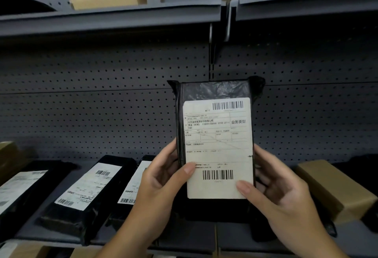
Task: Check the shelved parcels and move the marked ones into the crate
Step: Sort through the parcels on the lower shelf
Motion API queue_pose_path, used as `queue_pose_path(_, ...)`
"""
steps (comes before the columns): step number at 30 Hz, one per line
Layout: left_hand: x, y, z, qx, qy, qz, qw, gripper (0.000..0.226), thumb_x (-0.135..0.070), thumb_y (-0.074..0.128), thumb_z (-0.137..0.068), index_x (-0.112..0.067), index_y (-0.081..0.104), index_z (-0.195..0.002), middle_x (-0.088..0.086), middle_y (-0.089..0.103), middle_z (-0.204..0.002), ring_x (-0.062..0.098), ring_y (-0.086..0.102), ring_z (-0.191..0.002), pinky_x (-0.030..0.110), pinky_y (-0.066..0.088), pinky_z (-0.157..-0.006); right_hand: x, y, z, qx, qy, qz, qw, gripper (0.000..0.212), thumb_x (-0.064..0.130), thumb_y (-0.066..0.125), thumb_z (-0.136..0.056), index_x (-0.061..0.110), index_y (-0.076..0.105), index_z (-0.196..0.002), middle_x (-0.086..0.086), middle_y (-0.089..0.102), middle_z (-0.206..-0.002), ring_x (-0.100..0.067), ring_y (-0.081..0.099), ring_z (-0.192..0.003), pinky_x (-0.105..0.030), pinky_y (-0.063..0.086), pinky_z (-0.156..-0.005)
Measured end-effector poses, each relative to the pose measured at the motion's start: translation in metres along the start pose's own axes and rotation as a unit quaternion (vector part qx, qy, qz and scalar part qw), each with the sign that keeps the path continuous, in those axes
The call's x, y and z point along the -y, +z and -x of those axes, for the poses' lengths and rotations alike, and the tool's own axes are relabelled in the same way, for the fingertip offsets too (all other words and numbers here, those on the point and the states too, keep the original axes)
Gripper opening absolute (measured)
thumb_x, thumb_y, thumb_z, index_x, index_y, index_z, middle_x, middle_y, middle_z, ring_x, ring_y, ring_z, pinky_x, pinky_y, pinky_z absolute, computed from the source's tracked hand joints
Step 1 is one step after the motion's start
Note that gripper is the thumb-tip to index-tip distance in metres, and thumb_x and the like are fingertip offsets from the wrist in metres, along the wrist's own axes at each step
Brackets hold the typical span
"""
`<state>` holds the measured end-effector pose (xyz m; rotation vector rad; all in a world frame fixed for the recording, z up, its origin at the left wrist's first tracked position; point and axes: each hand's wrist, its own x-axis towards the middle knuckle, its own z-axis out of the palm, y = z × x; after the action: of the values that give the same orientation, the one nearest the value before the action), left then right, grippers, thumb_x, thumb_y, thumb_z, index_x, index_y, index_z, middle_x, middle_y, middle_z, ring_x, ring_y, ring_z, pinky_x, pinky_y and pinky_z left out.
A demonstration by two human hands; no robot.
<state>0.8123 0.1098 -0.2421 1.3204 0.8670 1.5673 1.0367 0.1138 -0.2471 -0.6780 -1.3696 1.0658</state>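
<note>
Indoors, grey pegboard shelf point(112, 22), black parcel point(217, 135) clamped between left hand point(163, 180) and right hand point(276, 188).

We bring both forearms up from the lower edge, angled in toward each other. Our left hand point(161, 178) grips the left edge of the black parcel point(216, 135), thumb flat across its front. Our right hand point(274, 188) holds the right edge, thumb pressed on the lower front. Its fingers are hidden and probably curl behind.
</note>
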Motion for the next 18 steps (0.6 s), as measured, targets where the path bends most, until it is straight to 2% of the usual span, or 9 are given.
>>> queue_pose_path(6, -0.002, -0.002, -0.004, 0.013, 0.001, 0.015, 1.000, 0.056, -0.013, 0.067, -0.088, -0.014, 0.056, -0.143, 0.005, 0.068, -0.136, 0.024, 0.061, -0.130, 0.036, 0.047, -0.111, 0.001, 0.002, -0.002, 0.000, -0.002, -0.017, 1.000, 0.069, 0.010, 0.080, -0.078, 0.016, 0.056, -0.143, -0.002, 0.069, -0.133, -0.023, 0.066, -0.122, -0.032, 0.056, -0.097)
queue_pose_path(9, -0.002, -0.004, -0.005, 0.013, -0.006, -0.023, 1.000, 0.052, -0.012, 0.073, -0.091, -0.014, 0.058, -0.141, 0.003, 0.070, -0.133, 0.020, 0.064, -0.127, 0.030, 0.051, -0.105, 0.001, 0.004, -0.002, -0.011, 0.025, -0.003, 1.000, 0.069, 0.005, 0.077, -0.075, 0.019, 0.057, -0.140, 0.002, 0.072, -0.128, -0.019, 0.069, -0.117, -0.030, 0.058, -0.093)
queue_pose_path(11, 0.003, -0.008, -0.007, -0.004, -0.013, -0.069, 0.998, 0.052, -0.015, 0.073, -0.087, -0.020, 0.061, -0.138, -0.003, 0.072, -0.128, 0.012, 0.066, -0.121, 0.023, 0.054, -0.098, -0.009, 0.004, -0.004, -0.018, 0.069, 0.020, 0.997, 0.069, 0.010, 0.080, -0.072, 0.026, 0.061, -0.136, 0.006, 0.073, -0.123, -0.016, 0.072, -0.110, -0.026, 0.059, -0.088)
queue_pose_path(13, 0.011, -0.014, -0.006, -0.027, -0.010, -0.131, 0.991, 0.057, -0.026, 0.075, -0.083, -0.029, 0.059, -0.138, -0.011, 0.069, -0.132, 0.005, 0.063, -0.125, 0.028, 0.052, -0.104, -0.025, 0.004, -0.006, -0.037, 0.130, 0.032, 0.990, 0.065, 0.017, 0.084, -0.068, 0.028, 0.066, -0.129, 0.005, 0.076, -0.116, -0.015, 0.074, -0.103, -0.022, 0.059, -0.084)
queue_pose_path(15, 0.015, -0.017, -0.004, -0.023, -0.023, -0.172, 0.985, 0.060, -0.036, 0.075, -0.084, -0.036, 0.056, -0.141, -0.019, 0.064, -0.137, 0.000, 0.055, -0.132, 0.034, 0.044, -0.114, -0.043, 0.007, -0.007, -0.058, 0.182, 0.018, 0.981, 0.055, 0.013, 0.083, -0.071, 0.018, 0.070, -0.124, -0.003, 0.079, -0.107, -0.017, 0.076, -0.099, -0.021, 0.059, -0.082)
queue_pose_path(18, 0.017, -0.017, -0.002, 0.001, -0.030, -0.218, 0.975, 0.051, -0.044, 0.072, -0.089, -0.044, 0.057, -0.138, -0.028, 0.057, -0.141, -0.010, 0.045, -0.136, 0.027, 0.035, -0.115, -0.063, 0.015, -0.006, -0.085, 0.234, -0.006, 0.969, 0.037, 0.003, 0.079, -0.081, 0.009, 0.071, -0.116, -0.011, 0.080, -0.097, -0.018, 0.077, -0.093, -0.016, 0.057, -0.077)
